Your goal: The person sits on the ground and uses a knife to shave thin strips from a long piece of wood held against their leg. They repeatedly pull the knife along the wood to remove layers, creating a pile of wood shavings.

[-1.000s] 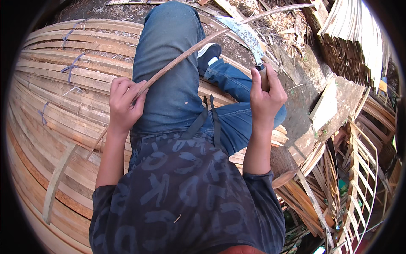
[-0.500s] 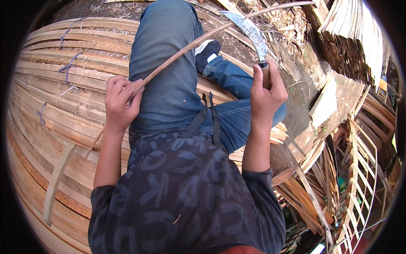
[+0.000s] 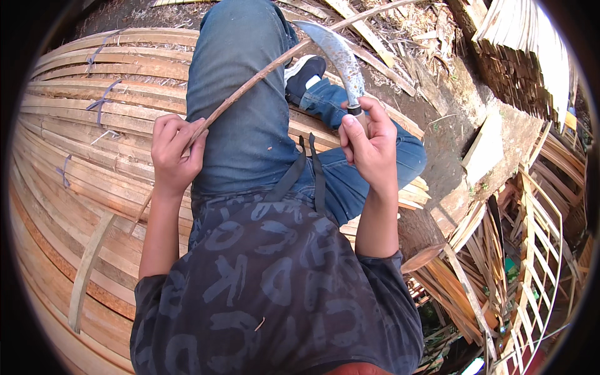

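Knife (image 3: 339, 56) farther left, in right hand (image 3: 375, 145)

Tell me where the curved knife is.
In the head view, the curved knife is in the right hand, just right of upper centre, overlapping the long stick in the picture.

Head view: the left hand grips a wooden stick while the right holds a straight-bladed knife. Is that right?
Not quite: the head view shows that the knife is curved-bladed, not straight. The left hand does grip the wooden stick, and the right hand holds the knife.
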Available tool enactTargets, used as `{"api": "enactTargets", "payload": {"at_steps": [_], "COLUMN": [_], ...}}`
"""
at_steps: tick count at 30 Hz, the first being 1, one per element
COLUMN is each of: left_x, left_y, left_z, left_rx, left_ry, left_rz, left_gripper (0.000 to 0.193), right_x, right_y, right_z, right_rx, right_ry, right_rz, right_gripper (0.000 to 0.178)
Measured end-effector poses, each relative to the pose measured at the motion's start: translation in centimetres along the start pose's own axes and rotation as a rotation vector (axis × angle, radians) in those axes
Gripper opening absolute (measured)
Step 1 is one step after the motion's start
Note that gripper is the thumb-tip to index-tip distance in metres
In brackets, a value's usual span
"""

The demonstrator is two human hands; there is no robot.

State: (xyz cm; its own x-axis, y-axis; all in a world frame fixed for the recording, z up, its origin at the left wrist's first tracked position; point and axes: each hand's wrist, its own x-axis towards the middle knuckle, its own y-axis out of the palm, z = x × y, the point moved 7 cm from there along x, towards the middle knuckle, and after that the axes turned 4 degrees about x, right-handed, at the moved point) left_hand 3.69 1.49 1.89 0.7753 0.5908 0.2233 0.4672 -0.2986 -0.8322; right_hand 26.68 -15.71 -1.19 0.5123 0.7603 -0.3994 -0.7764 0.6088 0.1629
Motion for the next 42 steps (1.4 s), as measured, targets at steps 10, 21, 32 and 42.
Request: {"api": "enactTargets", "payload": {"at_steps": [10, 21, 32, 42], "left_x": [0.2, 0.0, 0.3, 0.4], "left_y": [0.1, 0.2, 0.1, 0.3], "left_z": [0.1, 0.4, 0.2, 0.3], "left_rx": [-0.006, -0.017, -0.012, 0.009], "left_ry": [-0.004, -0.036, -0.042, -0.026], "left_rz": [0.011, 0.024, 0.04, 0.047], "left_gripper": [0.02, 0.02, 0.015, 0.015], "right_x": [1.1, 2.1, 0.9, 1.1], "right_y": [-0.9, -5.3, -2.7, -1.7], "right_z": [0.0, 2.0, 0.1, 1.2], "right_rx": [0.132, 0.304, 0.208, 0.144], "right_ry": [0.064, -0.097, 0.162, 0.193], "right_rz": [-0.037, -0.35, 0.105, 0.049], "right_gripper": [0.02, 0.022, 0.017, 0.019]}}
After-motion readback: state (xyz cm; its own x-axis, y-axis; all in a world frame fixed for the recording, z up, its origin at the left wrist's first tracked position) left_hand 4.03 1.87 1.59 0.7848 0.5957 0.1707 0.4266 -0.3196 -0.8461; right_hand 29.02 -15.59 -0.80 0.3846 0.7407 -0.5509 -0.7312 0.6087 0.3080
